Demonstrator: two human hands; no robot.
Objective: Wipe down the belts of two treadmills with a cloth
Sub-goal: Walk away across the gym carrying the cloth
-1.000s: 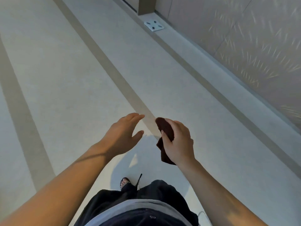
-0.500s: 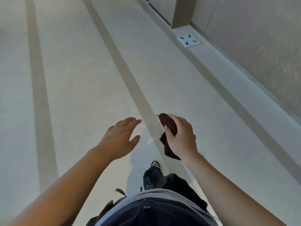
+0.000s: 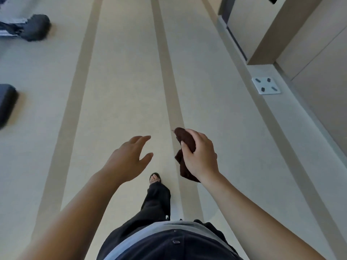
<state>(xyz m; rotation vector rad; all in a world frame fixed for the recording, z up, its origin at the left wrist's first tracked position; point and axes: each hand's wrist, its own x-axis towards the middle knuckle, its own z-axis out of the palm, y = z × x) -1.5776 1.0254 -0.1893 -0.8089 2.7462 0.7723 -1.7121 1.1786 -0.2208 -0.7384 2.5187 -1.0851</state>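
The cloth [image 3: 185, 143] bunched in the right hand [image 3: 201, 156] is a dark brown, soft, matt fabric with a slightly nubby, towel-like nap, and its loose end hangs in limp folds. The floor [image 3: 122, 81] has a pale beige, smooth, matt finish with a fine speckle and darker tan stripes [image 3: 165, 62] of the same flat sheen, while the white square plate [image 3: 266, 85] by the wall looks like smooth plastic with dark slots. The wall panels [image 3: 319, 44] show a smooth, wood-toned matt face, the trousers [image 3: 157, 199] are black matt cloth, and the sandal [image 3: 155, 178] has a woven-looking strap.
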